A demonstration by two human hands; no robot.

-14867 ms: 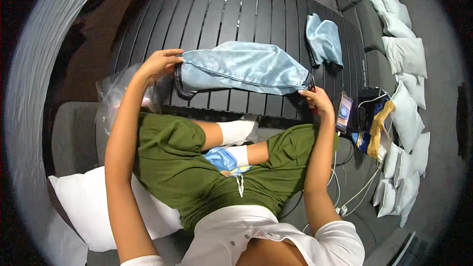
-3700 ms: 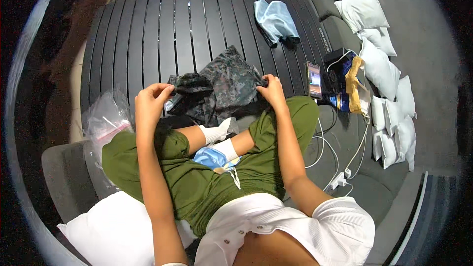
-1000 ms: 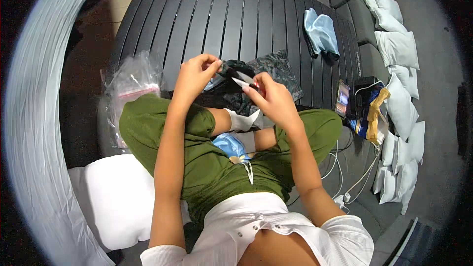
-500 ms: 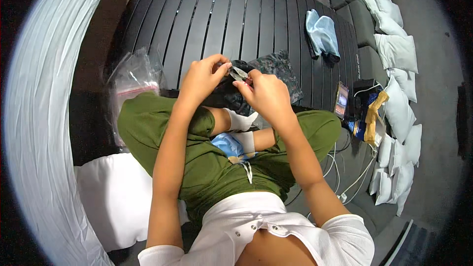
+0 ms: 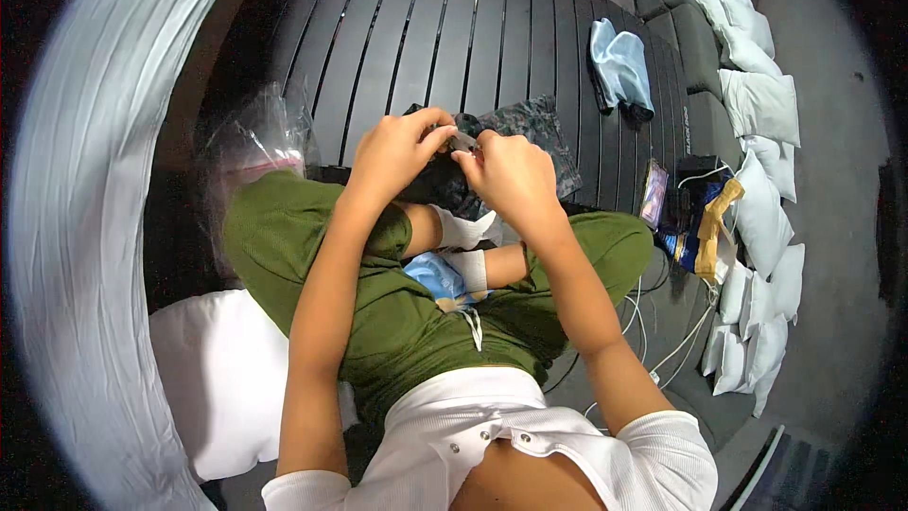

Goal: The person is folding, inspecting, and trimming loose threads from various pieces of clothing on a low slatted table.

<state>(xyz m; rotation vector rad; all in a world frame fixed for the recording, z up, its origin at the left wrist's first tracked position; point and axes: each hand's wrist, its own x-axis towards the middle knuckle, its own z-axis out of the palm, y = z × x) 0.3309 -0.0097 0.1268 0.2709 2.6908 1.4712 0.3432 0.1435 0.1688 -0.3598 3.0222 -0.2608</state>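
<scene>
My left hand and my right hand meet in front of me, above my crossed legs. Between their fingertips is a small silvery-white, partly see-through piece, mostly covered, so its kind is unclear. My left thumb and forefinger pinch close to its left side. The right fingers are curled at its other side, with a dab of red beside the thumb. Directly beneath and behind lies a folded dark camouflage cloth, with a blacker bunched part under my hands. Whether the fingers also grip this cloth is hidden.
Clear plastic bags lie by my left knee. A light blue cloth piece rests on the black slatted table. At the right are a phone, white cables and a row of white pillows. A white cushion sits at left.
My hands have drawn slightly closer together, and less of the silvery-white piece shows. The right fingers are curled in more. The view has shifted a little.
</scene>
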